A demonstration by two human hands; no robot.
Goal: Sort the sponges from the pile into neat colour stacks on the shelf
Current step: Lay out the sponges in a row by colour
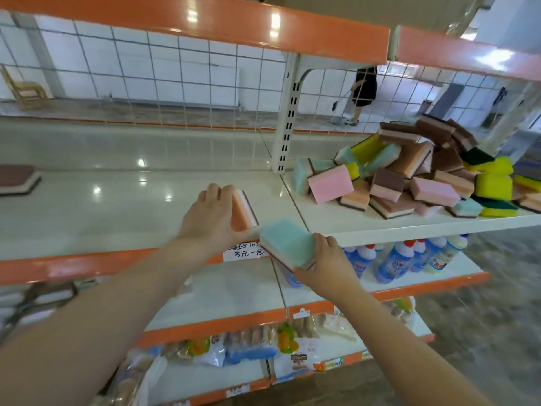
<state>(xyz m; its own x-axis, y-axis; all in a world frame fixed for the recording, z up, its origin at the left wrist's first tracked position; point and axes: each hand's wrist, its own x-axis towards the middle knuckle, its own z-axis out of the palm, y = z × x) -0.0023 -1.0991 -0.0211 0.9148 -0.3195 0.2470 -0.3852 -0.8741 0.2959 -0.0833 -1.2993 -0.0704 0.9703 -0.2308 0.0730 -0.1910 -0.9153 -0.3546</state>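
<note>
My left hand (212,213) grips an orange sponge (243,210) with a white and brown edge, held on its side just above the shelf (117,212). My right hand (325,260) holds a teal sponge (285,243) with pink and white layers at the shelf's front edge. A jumbled pile of sponges (424,174) in brown, pink, teal, orange and yellow lies on the right shelf section. One brown-topped sponge (17,178) lies flat at the far left of the shelf.
A slotted white upright (288,118) divides the two shelf sections, with a wire grid behind. An orange-edged shelf hangs overhead. A handwritten price label (244,252) sits on the front rail. Bottles (404,257) and packaged goods fill the lower shelves. A person stands beyond the grid.
</note>
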